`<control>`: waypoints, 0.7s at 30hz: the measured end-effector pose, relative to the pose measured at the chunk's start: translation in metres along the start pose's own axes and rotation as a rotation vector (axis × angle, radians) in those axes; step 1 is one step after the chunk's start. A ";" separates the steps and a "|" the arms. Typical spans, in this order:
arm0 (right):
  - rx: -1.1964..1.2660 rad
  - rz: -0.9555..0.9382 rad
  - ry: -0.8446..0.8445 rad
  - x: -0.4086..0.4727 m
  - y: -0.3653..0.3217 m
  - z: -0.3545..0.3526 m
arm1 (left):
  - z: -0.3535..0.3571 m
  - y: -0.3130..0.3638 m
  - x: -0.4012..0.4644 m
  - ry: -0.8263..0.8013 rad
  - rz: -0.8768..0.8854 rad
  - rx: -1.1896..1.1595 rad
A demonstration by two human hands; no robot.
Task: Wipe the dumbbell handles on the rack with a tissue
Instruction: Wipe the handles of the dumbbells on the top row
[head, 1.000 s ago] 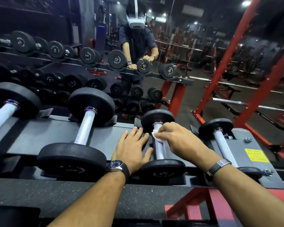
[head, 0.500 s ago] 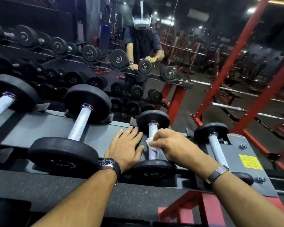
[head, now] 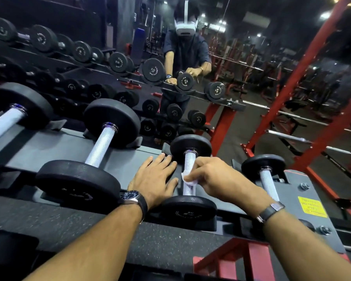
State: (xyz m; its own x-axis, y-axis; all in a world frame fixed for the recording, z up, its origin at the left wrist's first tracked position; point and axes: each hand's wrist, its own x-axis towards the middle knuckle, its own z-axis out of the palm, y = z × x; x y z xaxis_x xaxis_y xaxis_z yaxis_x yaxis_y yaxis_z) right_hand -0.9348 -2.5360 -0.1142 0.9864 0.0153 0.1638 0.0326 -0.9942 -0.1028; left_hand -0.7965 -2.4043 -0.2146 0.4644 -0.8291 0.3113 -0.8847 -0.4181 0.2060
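Both forearms are extended forward, a hand lowered at each side.

The left hand (head: 155,180) is laid flat, palm down, its fingers (head: 166,162) straight and spread. The right hand (head: 211,177) is curled, knuckles raised, wrist bent slightly. A watch is worn on each wrist.

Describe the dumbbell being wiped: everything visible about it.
The dumbbell lies across the grey rack, second from the rack's right end. It has two round black, rubbery-looking heads joined by a knurled silvery handle. The near head bears faint, unreadable raised marking. The right hand holds a white tissue round the mid handle. The left hand lies flat on the rack alongside, thumb by the near head.
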 end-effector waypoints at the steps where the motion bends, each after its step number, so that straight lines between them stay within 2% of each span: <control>1: 0.012 -0.019 0.008 0.000 0.001 -0.001 | 0.000 -0.001 0.000 0.004 -0.002 -0.002; 3: 0.027 -0.003 0.071 -0.001 0.004 -0.003 | 0.000 0.000 0.000 0.006 0.005 0.004; 8: 0.062 -0.140 -0.072 -0.005 0.000 -0.007 | 0.001 -0.002 -0.001 0.009 0.004 0.007; 11: 0.110 -0.097 -0.040 -0.005 0.002 -0.011 | 0.003 -0.003 0.000 0.016 0.010 0.011; 13: 0.117 -0.136 -0.147 -0.005 -0.003 -0.013 | 0.003 -0.003 -0.001 0.024 0.008 0.011; 15: 0.179 -0.077 -0.249 -0.004 -0.002 -0.020 | 0.003 -0.003 -0.001 0.019 0.009 0.009; 17: 0.189 0.020 -0.134 0.001 0.008 -0.022 | 0.004 -0.003 0.000 0.015 0.011 0.007; 19: 0.070 0.067 0.096 0.012 0.014 -0.014 | 0.004 -0.003 0.000 0.020 0.011 -0.005; 21: -0.061 0.117 0.207 0.021 0.013 -0.003 | 0.004 -0.003 0.000 0.027 0.008 -0.015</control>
State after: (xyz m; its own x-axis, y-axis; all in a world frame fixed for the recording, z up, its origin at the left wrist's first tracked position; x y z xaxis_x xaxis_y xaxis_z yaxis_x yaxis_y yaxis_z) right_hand -0.9139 -2.5491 -0.1091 0.9287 -0.1157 0.3522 -0.0956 -0.9927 -0.0740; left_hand -0.7938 -2.4041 -0.2192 0.4580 -0.8223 0.3377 -0.8880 -0.4054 0.2171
